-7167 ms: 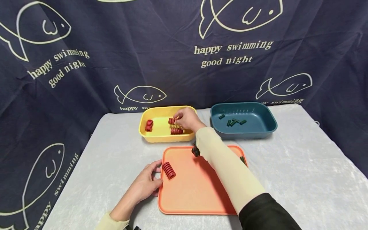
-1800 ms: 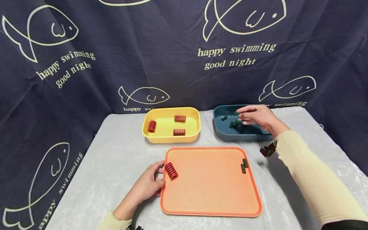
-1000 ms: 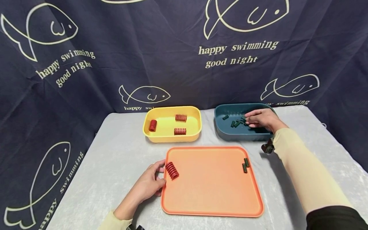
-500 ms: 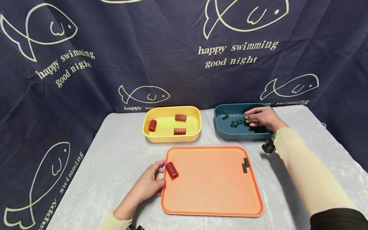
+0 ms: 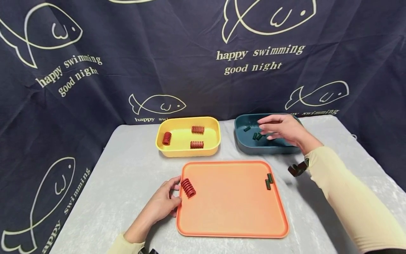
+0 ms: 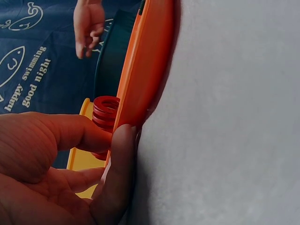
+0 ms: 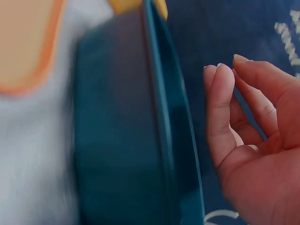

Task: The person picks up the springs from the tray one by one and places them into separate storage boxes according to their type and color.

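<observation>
My left hand (image 5: pixel 163 201) pinches the left rim of the orange tray (image 5: pixel 234 211), with thumb and finger on the edge in the left wrist view. A red coil spring (image 5: pixel 188 188) lies on the tray beside that hand. Two small dark green springs (image 5: pixel 268 184) lie along the tray's right side. My right hand (image 5: pixel 283 129) is over the teal bin (image 5: pixel 266 150), fingers loosely bent and apart. Nothing shows between its fingertips in the right wrist view. Several dark green springs (image 5: pixel 254 136) lie in this bin, some hidden behind the hand.
A yellow bin (image 5: pixel 187 153) with three red springs (image 5: pixel 198 130) stands left of the teal bin, behind the tray. Both bins stand near the dark blue curtain (image 5: pixel 203 81) with fish prints. A grey-white cloth (image 5: pixel 127 165) covers the table.
Some seconds ago my right hand was at a red spring in the yellow bin. It later reached down among the green springs and has now risen from the teal bin. My left hand kept its place.
</observation>
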Action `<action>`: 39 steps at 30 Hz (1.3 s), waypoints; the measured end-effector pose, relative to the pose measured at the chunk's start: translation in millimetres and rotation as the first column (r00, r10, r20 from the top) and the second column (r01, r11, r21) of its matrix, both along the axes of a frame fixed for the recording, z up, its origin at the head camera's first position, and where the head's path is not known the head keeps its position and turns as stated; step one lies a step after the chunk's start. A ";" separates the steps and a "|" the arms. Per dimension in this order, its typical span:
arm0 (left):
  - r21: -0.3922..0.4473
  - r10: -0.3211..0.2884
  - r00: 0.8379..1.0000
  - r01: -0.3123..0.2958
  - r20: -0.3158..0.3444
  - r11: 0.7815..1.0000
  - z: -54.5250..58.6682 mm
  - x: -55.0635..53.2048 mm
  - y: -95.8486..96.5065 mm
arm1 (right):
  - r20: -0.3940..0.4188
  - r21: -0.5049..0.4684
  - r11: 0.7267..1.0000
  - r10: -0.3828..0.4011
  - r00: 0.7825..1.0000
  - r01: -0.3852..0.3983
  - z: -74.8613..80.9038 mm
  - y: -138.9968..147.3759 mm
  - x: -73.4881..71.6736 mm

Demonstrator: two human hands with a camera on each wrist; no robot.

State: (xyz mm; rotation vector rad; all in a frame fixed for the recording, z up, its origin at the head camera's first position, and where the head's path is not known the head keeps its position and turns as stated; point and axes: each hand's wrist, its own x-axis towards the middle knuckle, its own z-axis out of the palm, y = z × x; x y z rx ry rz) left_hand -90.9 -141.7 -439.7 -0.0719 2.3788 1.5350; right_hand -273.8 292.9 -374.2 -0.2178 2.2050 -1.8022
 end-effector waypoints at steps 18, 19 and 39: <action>0.031 0.010 1.000 -0.010 0.001 0.999 -2.6 0.8 0.1 | 0.050 -0.069 0.984 0.165 0.985 -0.161 -13.4 -90.0 49.4; 0.030 0.010 1.000 -0.010 0.002 0.999 -2.4 0.9 0.1 | 0.056 -0.076 0.982 0.178 0.982 -0.174 -15.4 -94.1 51.8; 0.034 0.019 1.000 -0.020 0.024 0.999 -0.9 0.9 0.7 | 0.128 -0.185 0.878 0.467 0.875 -0.442 -48.0 -169.1 80.3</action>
